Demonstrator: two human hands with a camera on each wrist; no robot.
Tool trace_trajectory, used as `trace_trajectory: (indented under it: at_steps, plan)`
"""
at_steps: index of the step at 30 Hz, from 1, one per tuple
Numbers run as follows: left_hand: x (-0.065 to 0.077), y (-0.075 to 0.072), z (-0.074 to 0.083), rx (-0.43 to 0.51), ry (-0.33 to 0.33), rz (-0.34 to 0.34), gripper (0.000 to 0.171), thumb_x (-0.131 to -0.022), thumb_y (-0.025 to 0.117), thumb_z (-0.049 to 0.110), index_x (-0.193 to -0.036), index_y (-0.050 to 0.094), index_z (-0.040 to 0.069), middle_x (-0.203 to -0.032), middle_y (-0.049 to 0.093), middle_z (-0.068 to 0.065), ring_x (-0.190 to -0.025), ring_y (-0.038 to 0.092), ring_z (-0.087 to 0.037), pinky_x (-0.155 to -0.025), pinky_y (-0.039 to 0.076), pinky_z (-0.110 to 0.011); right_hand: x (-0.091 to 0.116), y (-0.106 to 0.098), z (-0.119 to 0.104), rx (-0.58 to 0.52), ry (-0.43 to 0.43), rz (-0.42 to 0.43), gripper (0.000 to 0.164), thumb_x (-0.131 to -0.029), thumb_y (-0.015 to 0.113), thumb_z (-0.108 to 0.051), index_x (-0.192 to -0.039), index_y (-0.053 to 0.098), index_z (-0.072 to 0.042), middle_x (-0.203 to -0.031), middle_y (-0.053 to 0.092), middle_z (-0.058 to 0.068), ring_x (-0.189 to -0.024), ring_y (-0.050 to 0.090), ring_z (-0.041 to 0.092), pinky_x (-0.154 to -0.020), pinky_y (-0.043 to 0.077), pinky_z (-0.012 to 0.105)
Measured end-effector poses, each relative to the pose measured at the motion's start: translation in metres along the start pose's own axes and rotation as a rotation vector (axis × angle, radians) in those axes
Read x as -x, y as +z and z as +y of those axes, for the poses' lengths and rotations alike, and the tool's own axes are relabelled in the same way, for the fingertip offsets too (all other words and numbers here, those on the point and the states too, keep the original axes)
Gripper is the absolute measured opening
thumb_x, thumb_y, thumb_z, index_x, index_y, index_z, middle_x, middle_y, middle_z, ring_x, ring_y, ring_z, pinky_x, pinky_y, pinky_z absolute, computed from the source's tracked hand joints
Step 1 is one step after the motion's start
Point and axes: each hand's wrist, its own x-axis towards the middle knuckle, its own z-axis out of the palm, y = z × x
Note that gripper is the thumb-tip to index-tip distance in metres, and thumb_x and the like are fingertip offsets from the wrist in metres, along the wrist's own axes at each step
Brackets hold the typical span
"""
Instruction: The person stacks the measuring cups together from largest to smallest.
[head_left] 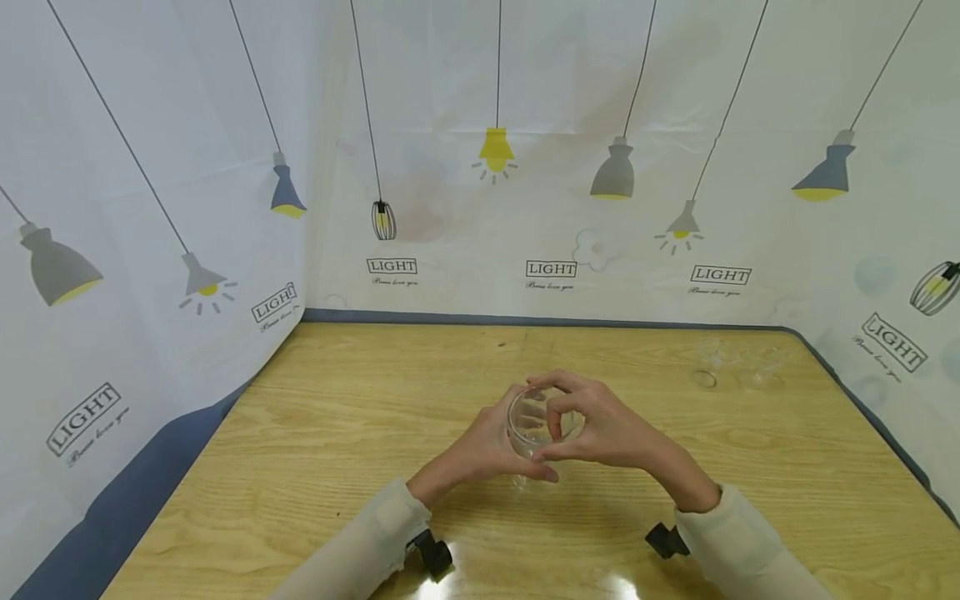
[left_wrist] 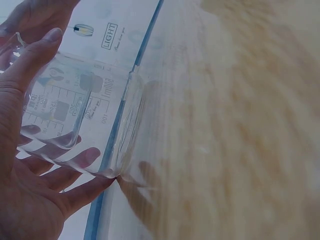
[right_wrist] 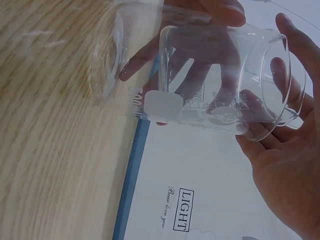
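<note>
A clear glass beaker marked 500ml [left_wrist: 131, 122] stands upright at the table's middle, its base close over the wood in both wrist views. A smaller graduated glass beaker [right_wrist: 167, 65] sits inside it, its bottom well above the larger one's. My left hand [head_left: 487, 437] grips the larger beaker's side, fingers spread behind the glass and thumb in front. From the right, my right hand [head_left: 607, 425] pinches the glass rim [right_wrist: 286, 65] at the top, index finger curled into the mouth and thumb low on the near side.
More clear glassware [head_left: 708, 377] stands at the back right of the wooden table [head_left: 360, 375]. A white lamp-print curtain [head_left: 450, 100] with a blue lower border [head_left: 420, 317] encloses the back and sides. Black wrist camera mounts [head_left: 435, 557] show by both sleeves.
</note>
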Motion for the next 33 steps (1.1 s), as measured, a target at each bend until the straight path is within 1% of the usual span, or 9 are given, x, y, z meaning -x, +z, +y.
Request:
trace_trajectory:
  at_steps: [8, 14, 18, 24, 33]
  plan:
    - [0.0002, -0.0005, 0.0001, -0.004, 0.000, -0.002, 0.099, -0.072, 0.097, 0.036, -0.151, 0.036, 0.038, -0.137, 0.066, 0.003, -0.125, 0.066, -0.016, -0.095, 0.057, -0.029, -0.0002, -0.0001, 0.0015, -0.001, 0.005, -0.004, 0.036, -0.076, 0.094, -0.031, -0.071, 0.058, -0.027, -0.140, 0.063, 0.010, -0.128, 0.063, 0.032, -0.097, 0.057, 0.052]
    - [0.0003, -0.0004, -0.0004, 0.023, 0.004, -0.009, 0.097, -0.073, 0.096, 0.033, -0.150, 0.037, 0.037, -0.138, 0.065, 0.000, -0.128, 0.065, -0.023, -0.096, 0.057, -0.029, -0.0005, 0.0004, 0.0016, -0.002, -0.004, -0.009, 0.037, -0.077, 0.093, -0.031, -0.068, 0.058, -0.026, -0.139, 0.064, 0.011, -0.127, 0.064, 0.032, -0.096, 0.057, 0.051]
    - [0.0003, -0.0002, -0.0008, 0.033, 0.013, -0.010, 0.097, -0.073, 0.096, 0.032, -0.150, 0.038, 0.037, -0.138, 0.066, 0.000, -0.128, 0.065, -0.026, -0.095, 0.058, -0.029, -0.0006, 0.0005, 0.0016, 0.003, -0.006, -0.010, 0.036, -0.077, 0.093, -0.032, -0.067, 0.058, -0.027, -0.139, 0.064, 0.011, -0.127, 0.064, 0.032, -0.095, 0.057, 0.050]
    - [0.0003, 0.0001, -0.0012, 0.029, 0.020, -0.011, 0.097, -0.073, 0.096, 0.033, -0.150, 0.037, 0.038, -0.138, 0.066, 0.001, -0.128, 0.065, -0.026, -0.096, 0.058, -0.029, -0.0005, 0.0007, 0.0024, 0.004, -0.012, -0.011, 0.036, -0.078, 0.092, -0.031, -0.067, 0.058, -0.027, -0.139, 0.064, 0.011, -0.127, 0.064, 0.033, -0.095, 0.057, 0.052]
    - [-0.0001, 0.0002, -0.0020, 0.017, 0.016, -0.015, 0.097, -0.074, 0.096, 0.034, -0.150, 0.036, 0.039, -0.137, 0.067, 0.002, -0.128, 0.065, -0.023, -0.096, 0.057, -0.029, 0.0000, 0.0018, 0.0033, 0.021, -0.015, -0.020, 0.036, -0.080, 0.091, -0.031, -0.067, 0.058, -0.027, -0.140, 0.063, 0.011, -0.126, 0.064, 0.032, -0.093, 0.057, 0.048]
